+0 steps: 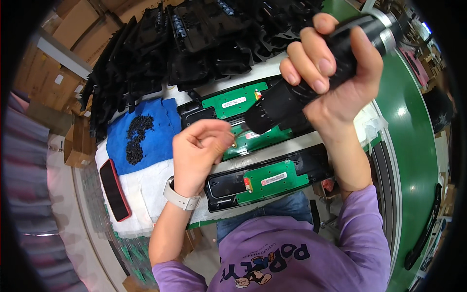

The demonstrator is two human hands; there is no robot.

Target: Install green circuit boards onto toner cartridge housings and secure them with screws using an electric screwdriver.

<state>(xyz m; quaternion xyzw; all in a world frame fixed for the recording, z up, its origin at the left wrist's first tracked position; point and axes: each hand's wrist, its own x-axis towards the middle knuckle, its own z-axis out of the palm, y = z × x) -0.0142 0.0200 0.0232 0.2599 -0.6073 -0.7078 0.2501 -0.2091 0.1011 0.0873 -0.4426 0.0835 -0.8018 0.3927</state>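
1. Phone [116, 191] beside our cloth [163, 158], black bits [134, 153] heaped there; panels [204, 31] crowd beyond.
2. Driver [342, 54] partly blocks our middle board [275, 135]!
3. Lettering on our shirt [309, 231]; white labels [274, 179], print too fine.
4. Right hand [338, 92] clenches the driver; left hand [199, 148] curls over that board, its hold unclear to us.

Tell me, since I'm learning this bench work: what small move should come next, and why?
Probably lower the tip of the black hand tool onto the middle green board, close to the left hand. The right hand grips the tool above that board, its narrow end angled toward the left hand, whose fingers are bunched there. What they pinch is too small to tell.
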